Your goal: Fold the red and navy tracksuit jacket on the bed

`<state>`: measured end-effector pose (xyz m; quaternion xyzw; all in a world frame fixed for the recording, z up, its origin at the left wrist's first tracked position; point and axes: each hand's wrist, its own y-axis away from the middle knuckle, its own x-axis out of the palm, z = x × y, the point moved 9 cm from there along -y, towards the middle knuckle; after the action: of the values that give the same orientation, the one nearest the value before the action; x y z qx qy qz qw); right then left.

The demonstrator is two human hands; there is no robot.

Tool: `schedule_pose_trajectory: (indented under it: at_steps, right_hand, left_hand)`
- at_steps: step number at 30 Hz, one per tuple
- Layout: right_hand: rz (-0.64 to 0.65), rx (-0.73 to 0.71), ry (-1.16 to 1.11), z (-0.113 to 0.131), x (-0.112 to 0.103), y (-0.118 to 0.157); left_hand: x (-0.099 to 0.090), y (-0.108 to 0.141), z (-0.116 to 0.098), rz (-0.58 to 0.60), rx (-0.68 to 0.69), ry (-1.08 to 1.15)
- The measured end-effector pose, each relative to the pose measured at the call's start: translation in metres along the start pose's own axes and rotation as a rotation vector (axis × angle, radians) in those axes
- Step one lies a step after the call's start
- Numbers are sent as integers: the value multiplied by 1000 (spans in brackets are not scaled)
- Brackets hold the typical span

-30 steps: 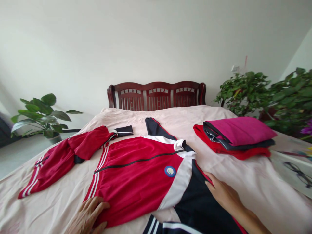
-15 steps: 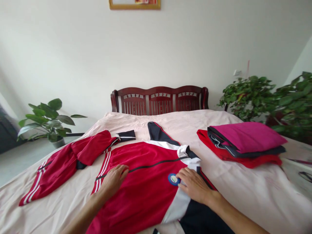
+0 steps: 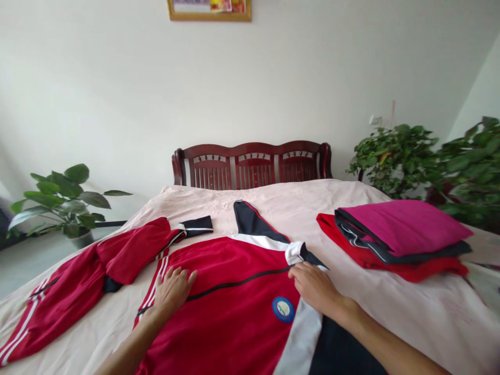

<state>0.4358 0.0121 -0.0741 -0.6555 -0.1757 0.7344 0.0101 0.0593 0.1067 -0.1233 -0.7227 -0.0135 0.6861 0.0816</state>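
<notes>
One red jacket (image 3: 230,333) lies front-up on the bed (image 3: 390,317). Well apart, the left hand (image 3: 175,287) is loosely spread near its striped hem (image 3: 162,264) and the right hand (image 3: 314,286) curls by the white collar (image 3: 294,253); whether it pinches the zip (image 3: 238,284), I cannot tell. Folded clothes (image 3: 406,226) sit rightward.

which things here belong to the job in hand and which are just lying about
Likely in the job:
spread-out red jacket
left hand, by its hem
right hand, by its collar

Seemingly just lying about:
other red garment
folded clothes pile
potted plant
framed picture
</notes>
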Motion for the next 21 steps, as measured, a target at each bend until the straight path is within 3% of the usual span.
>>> schedule_pose_trajectory:
  at_steps: [2, 5, 8, 11, 15, 21]
  right_hand:
    - [-39, -29, -21, 7, 3, -35]
    - [12, 5, -18, 3, 31, -75]
    - [126, 105, 7, -21, 74, -95]
    - [124, 148, 60, -48, 101, -100]
    - [37, 131, 87, -64, 109, -98]
    - [-25, 99, 99, -56, 99, -94]
  left_hand:
    - [-6, -22, -9, -20, 1, 16]
    - [4, -50, -11, 4, -38, 12]
    - [24, -66, -2, 32, -71, -13]
    - [36, -74, 12, 29, -86, -50]
    - [37, -80, 21, 14, -77, -88]
    - [26, -70, 15, -43, -73, -139]
